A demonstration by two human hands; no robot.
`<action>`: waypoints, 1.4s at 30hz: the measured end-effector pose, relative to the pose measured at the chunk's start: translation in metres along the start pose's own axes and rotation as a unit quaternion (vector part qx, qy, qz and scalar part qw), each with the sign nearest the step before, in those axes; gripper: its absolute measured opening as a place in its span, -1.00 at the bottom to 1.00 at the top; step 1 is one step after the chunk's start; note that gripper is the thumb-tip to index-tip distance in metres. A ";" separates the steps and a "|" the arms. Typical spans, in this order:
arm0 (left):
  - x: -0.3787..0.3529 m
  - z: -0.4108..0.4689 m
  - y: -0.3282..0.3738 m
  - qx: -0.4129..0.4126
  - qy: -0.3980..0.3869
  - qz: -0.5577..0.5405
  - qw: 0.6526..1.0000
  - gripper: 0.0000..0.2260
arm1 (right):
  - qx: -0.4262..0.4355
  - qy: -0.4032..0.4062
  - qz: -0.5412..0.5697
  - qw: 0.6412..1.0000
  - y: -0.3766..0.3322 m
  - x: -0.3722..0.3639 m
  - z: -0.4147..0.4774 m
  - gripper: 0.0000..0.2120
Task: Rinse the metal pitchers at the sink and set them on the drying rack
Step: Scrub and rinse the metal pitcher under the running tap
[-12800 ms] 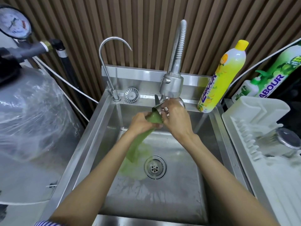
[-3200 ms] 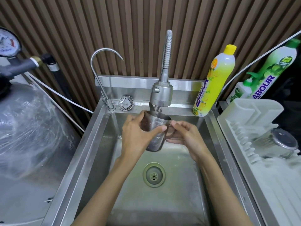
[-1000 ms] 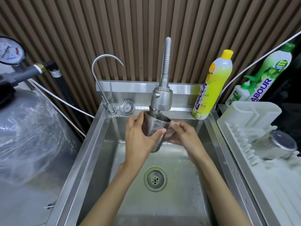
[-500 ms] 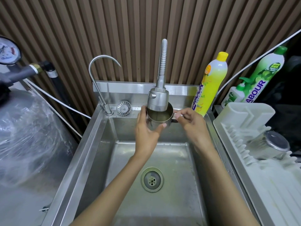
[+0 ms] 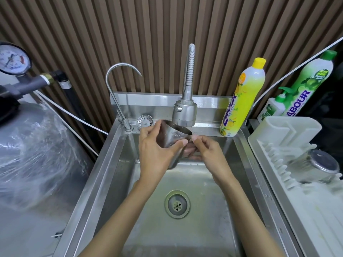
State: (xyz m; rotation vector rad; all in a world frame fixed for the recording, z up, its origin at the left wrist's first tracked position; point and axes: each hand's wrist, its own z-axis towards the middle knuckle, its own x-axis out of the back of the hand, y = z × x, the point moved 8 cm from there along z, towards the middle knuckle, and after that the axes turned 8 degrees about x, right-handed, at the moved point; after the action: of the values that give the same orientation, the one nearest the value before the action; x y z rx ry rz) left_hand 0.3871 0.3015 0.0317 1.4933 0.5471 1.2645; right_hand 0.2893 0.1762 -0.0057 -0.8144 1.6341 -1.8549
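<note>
My left hand [image 5: 155, 154] is wrapped around the metal pitcher [image 5: 173, 141] under the spray head [image 5: 184, 114], my right hand [image 5: 207, 154] holds its handle side, so I should tip it slowly.

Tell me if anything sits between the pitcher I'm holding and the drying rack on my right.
Nothing visible blocks it. The pitcher is held over the sink; only the sink's right rim lies before the drying rack.
</note>
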 end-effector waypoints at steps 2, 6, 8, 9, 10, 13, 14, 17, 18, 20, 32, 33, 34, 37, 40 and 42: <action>-0.007 -0.004 -0.009 0.034 -0.031 -0.005 0.999 -0.30 | -0.001 0.025 -0.069 0.997 -0.004 0.013 -0.001 -0.77; -0.033 -0.012 -0.030 0.089 -0.143 -0.056 0.984 -0.48 | 0.034 0.028 -0.339 0.940 -0.029 0.032 -0.004 -0.72; -0.049 -0.016 -0.038 0.118 -0.202 -0.125 0.964 -0.52 | 0.056 0.033 -0.416 0.907 -0.045 0.035 -0.007 -0.76; -0.056 -0.017 -0.041 0.126 -0.216 -0.151 0.956 -0.52 | 0.067 0.038 -0.428 0.901 -0.052 0.036 -0.008 -0.77; -0.061 -0.016 -0.043 0.127 -0.219 -0.168 0.953 -0.51 | 0.075 0.046 -0.430 0.898 -0.058 0.037 -0.010 -0.79; -0.070 -0.009 -0.038 0.115 -0.203 -0.219 0.947 -0.44 | 0.078 0.057 -0.383 0.919 -0.057 0.040 -0.007 -0.85; -0.069 -0.006 -0.034 0.109 -0.188 -0.238 0.947 -0.40 | 0.075 0.060 -0.348 0.933 -0.054 0.042 -0.004 -0.88; -0.056 0.005 -0.025 0.074 -0.107 -0.243 0.961 -0.25 | 0.066 0.062 -0.189 0.978 -0.040 0.044 0.008 -0.88; -0.049 0.006 -0.021 0.052 -0.085 -0.230 0.968 -0.25 | 0.061 0.053 -0.135 0.988 -0.035 0.041 0.010 -0.86; -0.038 0.006 -0.013 0.008 -0.062 -0.203 0.977 -0.30 | 0.044 0.022 -0.047 0.998 -0.022 0.028 0.012 -0.87; 0.003 -0.022 -0.010 -0.075 0.111 0.013 0.991 -0.23 | -0.051 -0.008 0.092 0.994 0.023 -0.001 -0.004 -0.86; 0.002 -0.022 -0.013 -0.067 0.109 0.015 0.992 -0.23 | -0.049 0.002 0.075 0.996 0.022 0.003 -0.005 -0.87; 0.000 -0.021 -0.016 -0.055 0.100 0.015 0.993 -0.23 | -0.046 0.011 0.059 0.997 0.019 0.008 -0.006 -0.88; -0.013 -0.020 -0.028 -0.010 0.045 0.000 0.999 -0.33 | -0.028 0.045 -0.029 0.998 0.010 0.025 -0.007 -0.88; -0.028 -0.023 -0.042 0.028 -0.012 -0.050 0.998 -0.51 | 0.008 0.055 -0.178 0.983 -0.009 0.038 -0.008 -0.83; -0.040 -0.026 -0.049 0.054 -0.055 -0.112 0.991 -0.60 | 0.043 0.052 -0.276 0.959 -0.024 0.040 -0.009 -0.79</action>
State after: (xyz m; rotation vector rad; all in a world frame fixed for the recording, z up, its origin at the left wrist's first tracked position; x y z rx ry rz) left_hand 0.3635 0.2949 -0.0325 1.5340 0.6973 0.9863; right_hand 0.2556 0.1560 0.0213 -1.2495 1.4687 -2.3603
